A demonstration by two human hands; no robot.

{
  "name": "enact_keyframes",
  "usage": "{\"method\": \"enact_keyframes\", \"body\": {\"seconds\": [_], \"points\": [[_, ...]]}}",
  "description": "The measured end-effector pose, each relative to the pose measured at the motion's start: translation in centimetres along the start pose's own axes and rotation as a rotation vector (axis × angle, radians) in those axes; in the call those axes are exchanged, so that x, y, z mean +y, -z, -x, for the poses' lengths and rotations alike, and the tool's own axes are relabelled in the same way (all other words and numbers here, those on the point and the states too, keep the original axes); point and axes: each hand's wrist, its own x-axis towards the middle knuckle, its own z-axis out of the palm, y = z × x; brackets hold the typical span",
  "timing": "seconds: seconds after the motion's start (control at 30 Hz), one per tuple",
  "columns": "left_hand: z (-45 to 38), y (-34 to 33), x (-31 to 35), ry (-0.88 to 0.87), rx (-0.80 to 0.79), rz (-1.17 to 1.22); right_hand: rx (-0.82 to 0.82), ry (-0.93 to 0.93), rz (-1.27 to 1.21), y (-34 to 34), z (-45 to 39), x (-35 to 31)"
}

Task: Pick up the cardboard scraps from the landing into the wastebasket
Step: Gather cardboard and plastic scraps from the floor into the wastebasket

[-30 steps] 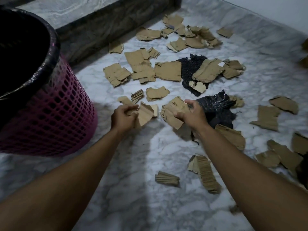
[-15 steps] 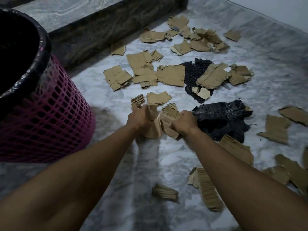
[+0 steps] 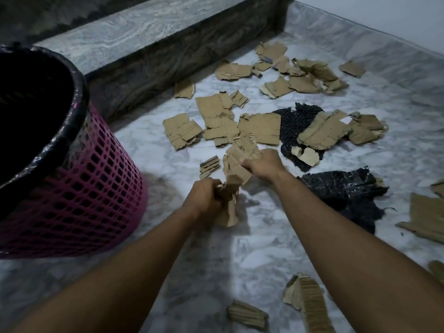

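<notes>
Two handfuls: my left hand [image 3: 203, 197] grips a crumpled scrap [image 3: 228, 207] hanging downward, my right hand [image 3: 260, 164] clutches a wad of scraps [image 3: 240, 156] just beyond. The wastebasket [image 3: 79, 188] stands to my left, nearer the left hand, so that load should swing over first.

Single view only, worn on the head, looking forward and steeply down onto the marble landing floor [image 3: 216, 272]. Wide-angle, with straight edges bowed near the borders. Close to the ground: both forearms enter from the bottom edge and reach to mid-frame, left hand [image 3: 203, 195] and right hand [image 3: 262, 164] near the centre. Pink wastebasket [image 3: 96, 188] cut off at the left edge, very near the lens. Dark stair riser [image 3: 180, 56] across the top, pale wall [image 3: 384, 15] at upper right. Scattered cardboard scraps [image 3: 260, 128] fill the middle distance.
</notes>
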Motion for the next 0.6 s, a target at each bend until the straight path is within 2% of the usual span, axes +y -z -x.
{"method": "enact_keyframes", "body": {"seconds": [0.13, 0.23, 0.4, 0.53, 0.6], "points": [[-0.2, 2.7, -2.7, 0.142, 0.201, 0.153, -0.024, 0.103, 0.399, -3.2, -0.3, -1.5], [-0.6, 4.3, -3.4, 0.19, 0.283, 0.233, -0.031, 0.202, 0.255, -5.1, -0.1, -1.2], [-3.7, 5.2, -2.5, 0.182, 0.181, 0.135, -0.008, 0.231, 0.123, -4.7, 0.9, 0.6], [-5.8, 4.3, -1.0, 0.301, -0.063, 0.069, 0.021, 0.218, 0.044, -3.7, 2.1, 3.2], [-5.9, 3.6, -0.6, 0.301, -0.089, 0.016, 0.033, 0.224, 0.034, -3.4, 2.8, 4.1]]}}
